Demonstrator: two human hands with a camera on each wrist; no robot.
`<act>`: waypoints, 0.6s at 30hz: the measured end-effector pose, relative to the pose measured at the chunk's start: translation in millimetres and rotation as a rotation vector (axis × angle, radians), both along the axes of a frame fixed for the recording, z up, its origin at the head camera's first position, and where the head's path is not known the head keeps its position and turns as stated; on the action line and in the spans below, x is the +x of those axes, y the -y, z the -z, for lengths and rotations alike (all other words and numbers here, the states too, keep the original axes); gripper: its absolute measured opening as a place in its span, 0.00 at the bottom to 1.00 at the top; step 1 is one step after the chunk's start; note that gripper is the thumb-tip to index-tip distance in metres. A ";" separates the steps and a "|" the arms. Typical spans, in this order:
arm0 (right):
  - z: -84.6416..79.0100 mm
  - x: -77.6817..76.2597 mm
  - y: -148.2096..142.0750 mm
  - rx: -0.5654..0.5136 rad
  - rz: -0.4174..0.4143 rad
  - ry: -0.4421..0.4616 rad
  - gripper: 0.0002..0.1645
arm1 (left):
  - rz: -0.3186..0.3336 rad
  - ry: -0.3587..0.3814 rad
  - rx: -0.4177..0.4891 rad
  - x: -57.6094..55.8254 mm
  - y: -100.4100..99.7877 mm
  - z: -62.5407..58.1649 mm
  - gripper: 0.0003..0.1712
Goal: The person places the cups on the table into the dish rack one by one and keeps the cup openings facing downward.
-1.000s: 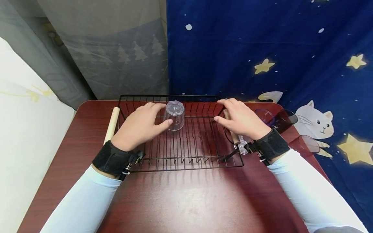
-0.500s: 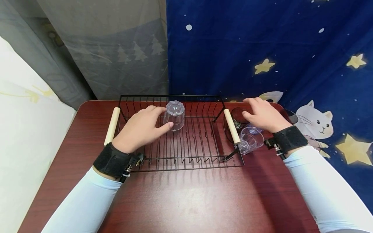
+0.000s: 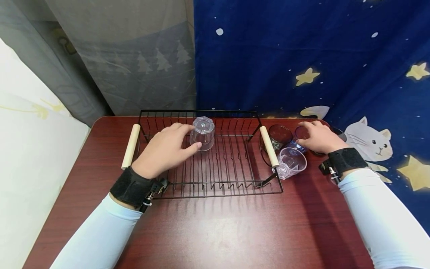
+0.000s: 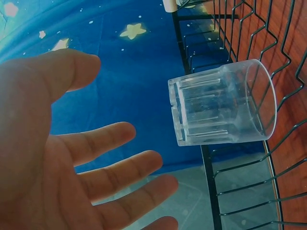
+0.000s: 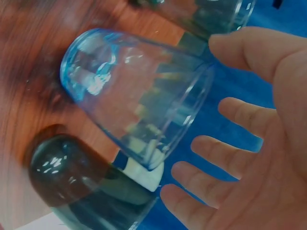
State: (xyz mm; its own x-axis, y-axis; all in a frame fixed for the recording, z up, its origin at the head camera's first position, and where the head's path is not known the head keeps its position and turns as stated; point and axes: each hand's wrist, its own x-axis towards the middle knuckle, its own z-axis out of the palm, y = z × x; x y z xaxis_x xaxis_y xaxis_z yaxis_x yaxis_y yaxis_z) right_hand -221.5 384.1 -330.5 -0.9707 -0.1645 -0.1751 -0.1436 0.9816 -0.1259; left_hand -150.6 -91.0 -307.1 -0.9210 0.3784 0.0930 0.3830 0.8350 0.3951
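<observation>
An upside-down clear cup point(image 3: 203, 136) stands in the black wire dish rack point(image 3: 215, 196). Beside it, my left hand point(image 3: 167, 151) hovers with thumb and fingers spread; the left wrist view shows a gap between the fingertips point(image 4: 163, 184) and the clear cup. At the right, my right hand point(image 3: 319, 138) is over a blue-tinted cup point(image 5: 134, 91) that stands upright on the table. Its fingers are parted and slightly bent, close to the cup's rim in the right wrist view, with the thumb on the other side. Part of a dark cup point(image 5: 72, 177) is hidden by the right hand in the head view.
Light wooden handles point(image 3: 131, 147) top both ends of the rack. Right of the rack stand a clear cup point(image 3: 295, 164) and a dark-rimmed glass point(image 3: 280, 135). A blue curtain point(image 3: 248, 56) with stars hangs behind the reddish-brown table point(image 3: 215, 231).
My right hand has moved right, from above the rack's right handle to the blue-tinted cup, uncovering the clear cup and glass. My left hand has barely moved beside the upside-down cup.
</observation>
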 end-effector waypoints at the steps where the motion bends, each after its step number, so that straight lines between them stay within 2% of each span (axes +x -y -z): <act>1: 1.9 -0.8 -1.6 0.000 0.004 0.005 0.44 | -0.001 0.000 0.001 0.1 0.1 0.3 0.37; 7: 10.3 -5.4 -7.1 0.001 0.032 0.024 0.50 | 0.006 0.008 0.004 0.9 0.7 1.8 0.37; 18: 20.8 -12.1 -9.1 -0.008 0.041 0.043 0.51 | 0.002 0.018 0.001 2.1 2.4 4.7 0.37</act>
State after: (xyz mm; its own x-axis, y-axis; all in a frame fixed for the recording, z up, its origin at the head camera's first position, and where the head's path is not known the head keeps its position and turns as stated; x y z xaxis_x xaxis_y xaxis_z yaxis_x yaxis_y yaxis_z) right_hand -233.7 393.2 -351.2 -0.9683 -0.1259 -0.2155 -0.0973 0.9855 -0.1387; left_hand -148.5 -93.4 -311.8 -0.9217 0.3802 0.0769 0.3776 0.8340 0.4023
